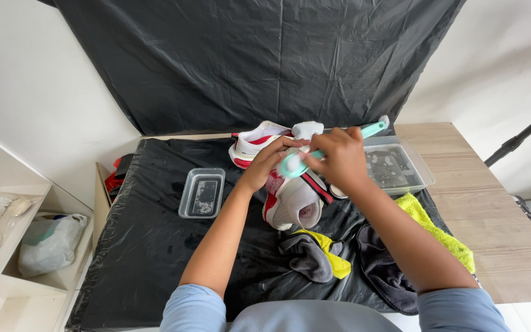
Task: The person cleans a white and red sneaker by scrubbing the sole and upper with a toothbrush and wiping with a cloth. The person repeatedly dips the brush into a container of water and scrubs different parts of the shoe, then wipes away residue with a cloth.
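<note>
A white and red sneaker [293, 203] lies on the black plastic sheet [149, 246] in front of me, its opening toward me. My left hand [264, 165] grips its upper near the tongue. My right hand [338, 158] holds a teal brush [296, 165] with a long handle, the round head pressed on the shoe top between both hands. A second white and red sneaker [254, 140] lies just behind, partly hidden by my hands.
A small clear tub [202, 193] sits left of the shoes and a larger clear tub [397, 167] with water sits right. Grey and yellow cloths [321, 255] lie near me. A wooden table [499, 203] extends right; white shelves [7, 233] stand left.
</note>
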